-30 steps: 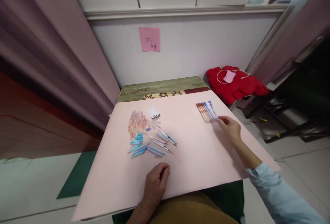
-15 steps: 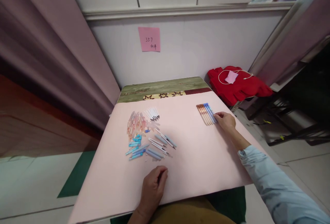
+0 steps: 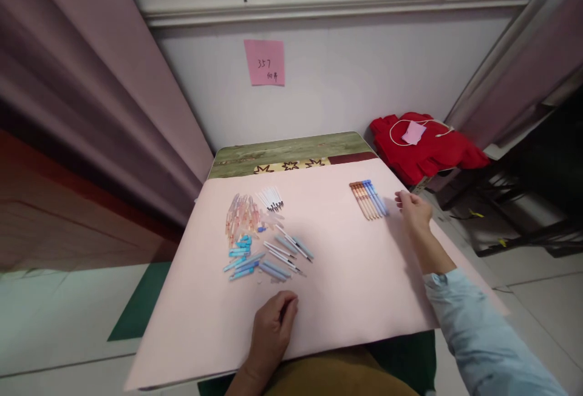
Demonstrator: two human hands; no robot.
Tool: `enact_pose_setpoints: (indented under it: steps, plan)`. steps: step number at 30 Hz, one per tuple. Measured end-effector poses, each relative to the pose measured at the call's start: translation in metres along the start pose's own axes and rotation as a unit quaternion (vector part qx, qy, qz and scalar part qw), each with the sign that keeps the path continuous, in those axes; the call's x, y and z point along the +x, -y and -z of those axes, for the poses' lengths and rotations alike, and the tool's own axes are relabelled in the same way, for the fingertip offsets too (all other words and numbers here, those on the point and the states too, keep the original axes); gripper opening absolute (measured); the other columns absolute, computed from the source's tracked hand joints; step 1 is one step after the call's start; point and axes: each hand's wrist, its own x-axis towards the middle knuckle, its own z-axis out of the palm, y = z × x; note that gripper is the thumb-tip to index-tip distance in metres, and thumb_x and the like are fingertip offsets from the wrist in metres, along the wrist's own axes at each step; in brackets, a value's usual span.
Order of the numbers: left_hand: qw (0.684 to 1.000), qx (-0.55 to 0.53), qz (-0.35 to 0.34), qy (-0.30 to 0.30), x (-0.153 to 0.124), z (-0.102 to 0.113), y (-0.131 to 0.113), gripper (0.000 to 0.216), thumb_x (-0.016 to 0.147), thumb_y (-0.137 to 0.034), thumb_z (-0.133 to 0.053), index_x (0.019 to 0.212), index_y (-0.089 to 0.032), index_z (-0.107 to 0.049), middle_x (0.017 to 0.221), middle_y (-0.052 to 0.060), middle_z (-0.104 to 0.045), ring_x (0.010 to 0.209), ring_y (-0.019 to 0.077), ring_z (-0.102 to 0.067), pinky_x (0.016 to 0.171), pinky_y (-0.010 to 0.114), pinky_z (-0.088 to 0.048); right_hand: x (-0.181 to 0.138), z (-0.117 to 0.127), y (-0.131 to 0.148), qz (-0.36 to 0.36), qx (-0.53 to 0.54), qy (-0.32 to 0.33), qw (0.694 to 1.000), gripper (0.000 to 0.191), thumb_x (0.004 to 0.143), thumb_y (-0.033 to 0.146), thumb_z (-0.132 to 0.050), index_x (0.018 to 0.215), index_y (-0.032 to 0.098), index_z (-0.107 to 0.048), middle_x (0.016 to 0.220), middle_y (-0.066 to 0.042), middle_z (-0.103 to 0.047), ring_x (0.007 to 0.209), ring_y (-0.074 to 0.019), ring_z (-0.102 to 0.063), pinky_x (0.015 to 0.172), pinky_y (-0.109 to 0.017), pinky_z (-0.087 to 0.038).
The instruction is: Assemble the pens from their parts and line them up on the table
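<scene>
A pink sheet (image 3: pixel 355 274) covers the table. At its far right lies a neat row of orange and blue pens (image 3: pixel 368 199). My right hand (image 3: pixel 413 209) hovers just right of that row, fingers loosely apart, holding nothing. At the left lies a loose heap of pen parts (image 3: pixel 262 235): clear pinkish barrels, blue caps, grey-blue barrels and thin refills. My left hand (image 3: pixel 273 328) rests on the sheet near its front edge, below the heap, fingers curled in; nothing shows in them.
The green wooden tabletop (image 3: pixel 282 153) shows beyond the sheet. A pink note (image 3: pixel 265 62) is stuck on the wall. Red cloth with a white cord (image 3: pixel 423 144) lies to the right. Curtains hang on both sides.
My right hand pushed the outer blue pen against the row, then drew away to the right. My left hand has stayed put.
</scene>
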Motion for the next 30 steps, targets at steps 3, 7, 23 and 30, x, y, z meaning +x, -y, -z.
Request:
enact_pose_setpoints:
  steps: [3, 7, 23, 30]
  plan:
    - [1.000, 0.007, 0.006, 0.001, 0.000, 0.000, -0.003, 0.015, 0.094, -0.029, -0.052, 0.092, -0.021, -0.064, 0.078, 0.001, -0.069, 0.072, 0.0145, -0.066, 0.066, 0.022, -0.050, -0.022, -0.001, 0.020, -0.019, 0.138, -0.041, 0.989, 0.050, 0.083, 0.054, -0.052, 0.097, 0.011, -0.073, 0.080, -0.009, -0.071, 0.060, -0.0137, -0.059, 0.053, -0.024, -0.044]
    - [1.000, 0.017, 0.010, 0.001, -0.001, -0.003, -0.005, 0.016, 0.094, -0.028, -0.051, 0.089, -0.020, -0.064, 0.077, 0.002, -0.068, 0.072, 0.0142, -0.064, 0.067, 0.023, -0.049, -0.091, -0.026, 0.057, -0.026, 0.278, 0.023, 0.960, 0.040, 0.079, 0.052, -0.065, 0.087, 0.014, -0.075, 0.071, -0.004, -0.067, 0.056, -0.0100, -0.053, 0.052, -0.021, -0.042]
    - [1.000, -0.006, 0.000, -0.010, -0.010, -0.003, -0.005, 0.014, 0.093, -0.024, -0.052, 0.090, -0.020, -0.065, 0.081, 0.003, -0.069, 0.076, 0.0148, -0.063, 0.070, 0.025, -0.047, -0.205, -0.083, 0.070, 0.095, 0.127, 0.243, 0.957, 0.039, 0.084, 0.051, -0.058, 0.087, 0.017, -0.075, 0.079, -0.006, -0.075, 0.074, -0.0215, -0.068, 0.073, -0.030, -0.050]
    - [1.000, -0.018, -0.003, -0.010, -0.011, -0.003, -0.006, 0.013, 0.092, -0.024, -0.053, 0.090, -0.020, -0.065, 0.082, 0.004, -0.069, 0.077, 0.0152, -0.063, 0.071, 0.025, -0.047, -0.207, -0.080, 0.076, 0.113, 0.088, 0.254, 0.957, 0.037, 0.084, 0.050, -0.057, 0.085, 0.018, -0.076, 0.078, -0.005, -0.075, 0.077, -0.0222, -0.068, 0.074, -0.030, -0.049]
